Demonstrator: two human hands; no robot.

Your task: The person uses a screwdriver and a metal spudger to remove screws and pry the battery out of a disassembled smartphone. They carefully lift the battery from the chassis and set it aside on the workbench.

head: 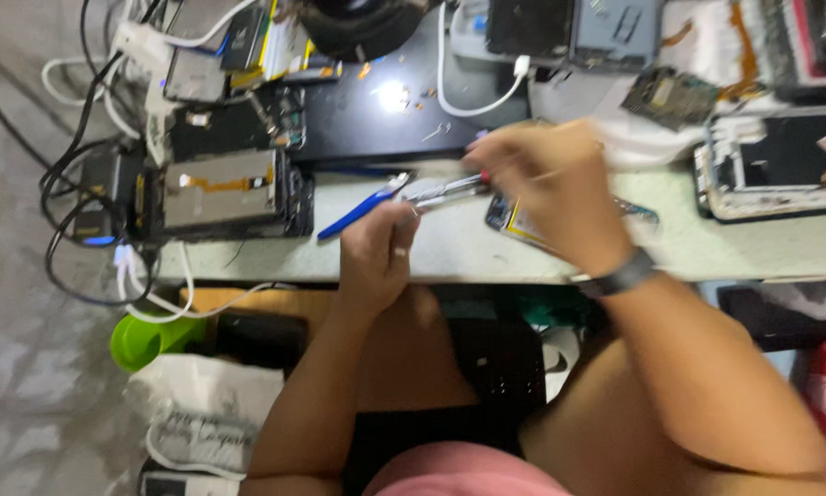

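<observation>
**Two hands busy over an opened phone**

A pair of pliers with blue handles [376, 204] is held in the left hand [381, 253], whose fingers are closed around the handles. The metal tips are pointed at the right hand [546, 184]. The right hand is bent down over an opened phone [523, 220], and its fingers are pinched narrow. What is pinched there cannot be told, because the hand is blurred. A dark band [619, 276] is worn on the right wrist.

The opened phone is laid flat on the pale green table [468, 253], near its front edge and just under the right hand. A black mat [385, 115] is seen behind the phone, farther back on the table. A phone part with an orange strip [220, 188] is placed well to the left of the phone. A white phone frame [775, 165] is laid well to the right of it. A tangle of black and white cables [91, 211] is hung off the table's left end. A green cup [151, 338] is seen below the table, far left of the phone.
</observation>
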